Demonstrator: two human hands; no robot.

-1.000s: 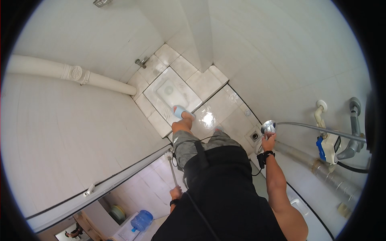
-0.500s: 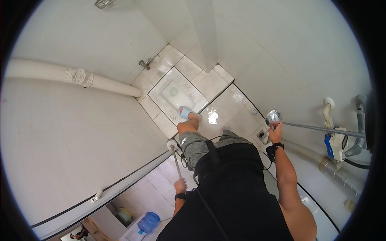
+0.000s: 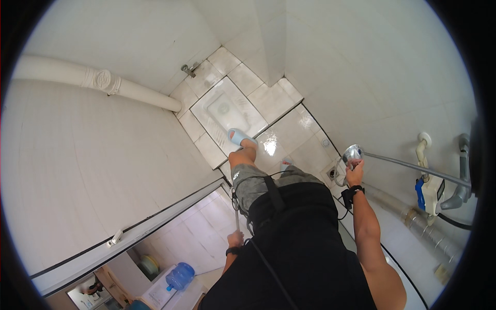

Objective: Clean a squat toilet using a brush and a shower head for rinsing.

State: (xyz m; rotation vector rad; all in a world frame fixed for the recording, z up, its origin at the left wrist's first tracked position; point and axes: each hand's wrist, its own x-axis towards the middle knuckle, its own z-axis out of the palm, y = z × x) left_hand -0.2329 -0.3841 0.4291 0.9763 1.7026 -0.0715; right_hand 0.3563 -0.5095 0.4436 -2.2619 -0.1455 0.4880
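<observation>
My right hand (image 3: 354, 174) is closed around the handle of a chrome shower head (image 3: 353, 152), held out on the right side. A thin shower hose (image 3: 338, 175) loops beside that hand. Low on the left, my left hand (image 3: 235, 239) grips the thin handle of a toilet brush (image 3: 237, 220), whose head is hidden beside my shorts. Ahead lies a white squat toilet (image 3: 248, 107) set in a raised tiled step. My foot in a light blue slipper (image 3: 239, 137) rests at its near edge.
A metal bar (image 3: 413, 166) runs from the right wall to the shower head. Pipes and a white box (image 3: 433, 194) are on that wall. A floor drain (image 3: 332, 173) lies near my right foot. A thick white pipe (image 3: 129, 92) stands left. A blue water jug (image 3: 180, 276) sits beyond the doorway.
My left hand has moved slightly right, and the white brush head has gone out of sight beside my leg. My right hand still holds the shower head. The view has shifted a little.
</observation>
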